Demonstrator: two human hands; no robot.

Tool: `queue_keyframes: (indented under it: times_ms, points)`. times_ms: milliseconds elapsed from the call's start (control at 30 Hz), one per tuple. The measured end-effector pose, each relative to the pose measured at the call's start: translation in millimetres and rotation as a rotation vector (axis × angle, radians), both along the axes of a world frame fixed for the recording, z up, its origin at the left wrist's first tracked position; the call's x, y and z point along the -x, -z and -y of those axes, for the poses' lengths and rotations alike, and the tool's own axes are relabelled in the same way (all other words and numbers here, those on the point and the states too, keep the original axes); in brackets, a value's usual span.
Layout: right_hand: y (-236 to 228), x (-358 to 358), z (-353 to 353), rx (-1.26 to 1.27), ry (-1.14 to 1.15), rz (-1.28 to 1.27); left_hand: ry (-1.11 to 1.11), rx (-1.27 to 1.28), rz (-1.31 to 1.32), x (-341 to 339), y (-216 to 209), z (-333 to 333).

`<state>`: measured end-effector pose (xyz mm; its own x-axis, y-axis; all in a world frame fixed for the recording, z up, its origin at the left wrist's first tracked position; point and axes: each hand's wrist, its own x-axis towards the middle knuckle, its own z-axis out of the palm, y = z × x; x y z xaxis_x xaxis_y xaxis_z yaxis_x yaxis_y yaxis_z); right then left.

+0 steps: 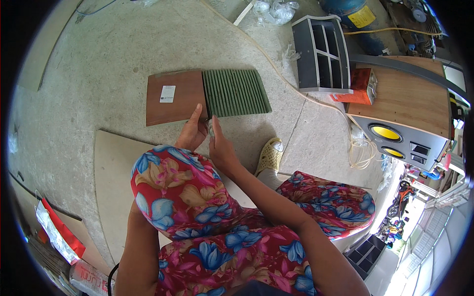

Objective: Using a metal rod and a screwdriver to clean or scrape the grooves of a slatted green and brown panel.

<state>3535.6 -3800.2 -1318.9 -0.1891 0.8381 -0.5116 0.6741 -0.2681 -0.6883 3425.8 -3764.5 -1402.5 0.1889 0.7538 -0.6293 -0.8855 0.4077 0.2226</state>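
Observation:
My left hand (193,132) is beside my raised knee, its thumb up and overlapping the lower edge of a flat brown panel (177,108) that bears a white label. Its other fingers are curled toward my right hand (223,152), which is closed with the fingertips pointing up. A small greyish thing (212,129) shows between the two hands, too hidden to name. Beyond them, a dark green ribbed panel (237,92) meets the brown one along a dark seam. Whether my left thumb touches the brown panel, I cannot tell.
At the right stand a grey divided rack (321,54), a red-orange box (359,86) and a wooden speaker cabinet (402,106) with yellow cones. A pale cable (276,66) crosses the concrete floor (108,64). A beige board (116,172) lies beneath my legs.

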Motion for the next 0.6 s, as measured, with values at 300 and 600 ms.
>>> queue_keyframes:
  times_ms: [300, 600]
  points:
    - [-18, -12, 5, 0.144, -0.019, 0.07, 0.067, -0.06, 0.012, -3, -6, 0]
    - [11, -18, -6, -0.162, -0.033, -0.002, 0.044, -0.074, -0.033, -15, -9, 0]
